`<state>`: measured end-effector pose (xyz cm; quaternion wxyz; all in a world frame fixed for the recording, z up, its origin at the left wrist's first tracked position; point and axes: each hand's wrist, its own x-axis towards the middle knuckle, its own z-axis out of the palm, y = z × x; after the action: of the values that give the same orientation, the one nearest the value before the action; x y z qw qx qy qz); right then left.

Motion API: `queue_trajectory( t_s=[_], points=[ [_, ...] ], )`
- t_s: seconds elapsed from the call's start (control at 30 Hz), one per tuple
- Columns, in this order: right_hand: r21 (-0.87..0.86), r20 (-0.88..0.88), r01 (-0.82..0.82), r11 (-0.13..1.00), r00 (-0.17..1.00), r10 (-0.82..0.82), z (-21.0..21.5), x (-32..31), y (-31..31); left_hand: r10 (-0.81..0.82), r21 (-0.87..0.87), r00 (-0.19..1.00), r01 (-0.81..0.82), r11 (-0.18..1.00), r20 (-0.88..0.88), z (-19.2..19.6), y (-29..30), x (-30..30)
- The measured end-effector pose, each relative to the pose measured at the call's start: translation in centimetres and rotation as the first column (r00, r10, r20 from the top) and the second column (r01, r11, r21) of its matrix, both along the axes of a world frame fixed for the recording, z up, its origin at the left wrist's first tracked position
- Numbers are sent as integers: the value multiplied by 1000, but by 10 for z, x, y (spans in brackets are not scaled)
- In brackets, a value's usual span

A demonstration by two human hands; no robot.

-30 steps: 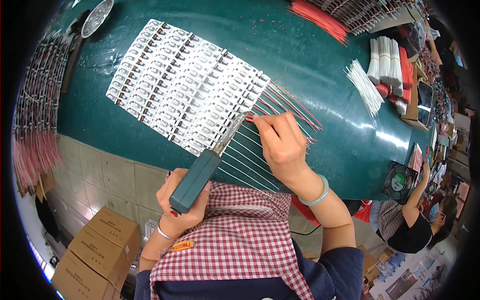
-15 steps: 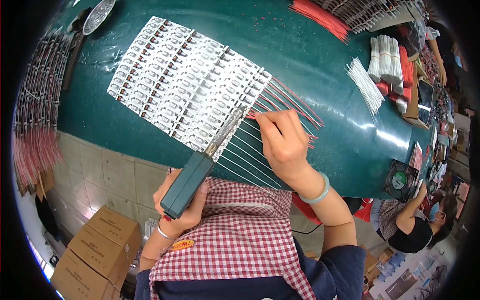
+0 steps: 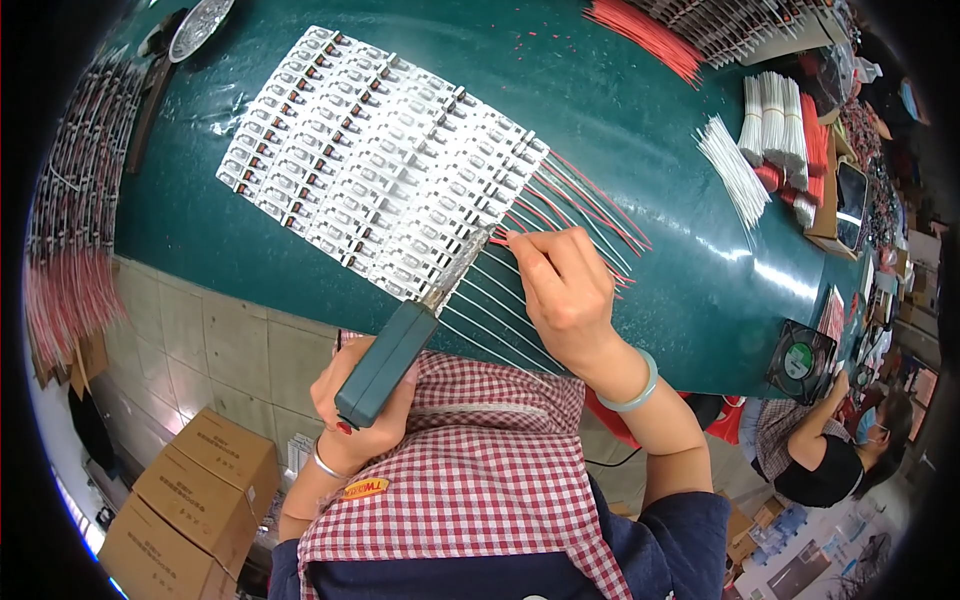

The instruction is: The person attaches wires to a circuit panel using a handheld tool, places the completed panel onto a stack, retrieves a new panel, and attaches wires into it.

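Wires [image 3: 560, 215] fan up-right from your right hand [image 3: 565, 295], which pinches one at its near end, while your left hand [image 3: 365, 400] grips the soldering iron [image 3: 400, 345] pointing toward it.

Bright, even light from overhead leaves white glare streaks on the glossy green table [image 3: 640, 130] and only soft shadows. The middle is sharp. Toward the black round rim, straight edges bow strongly and details smear and blur.
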<state>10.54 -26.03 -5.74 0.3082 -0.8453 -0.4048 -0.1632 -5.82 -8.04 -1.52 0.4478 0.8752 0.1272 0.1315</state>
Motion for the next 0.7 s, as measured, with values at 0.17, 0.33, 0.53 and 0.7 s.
queue_trajectory(
  t_s=[0.17,0.33,0.53,0.7],
  points=[
    [-13,15,4,1000,1000,-4,0,0,0,-3,-6,1000,3,1000,-6,0,1,0],
    [-19,11,7,1000,1000,-7,1,0,1,-5,14,1000,5,1000,20,-7,4,-9],
    [-12,10,11,1000,1000,-11,1,0,2,34,-35,999,-33,999,37,-12,5,-18],
    [39,18,-10,999,1000,9,5,-7,2,28,-5,999,-28,1000,24,-12,5,-20]
  ],
)
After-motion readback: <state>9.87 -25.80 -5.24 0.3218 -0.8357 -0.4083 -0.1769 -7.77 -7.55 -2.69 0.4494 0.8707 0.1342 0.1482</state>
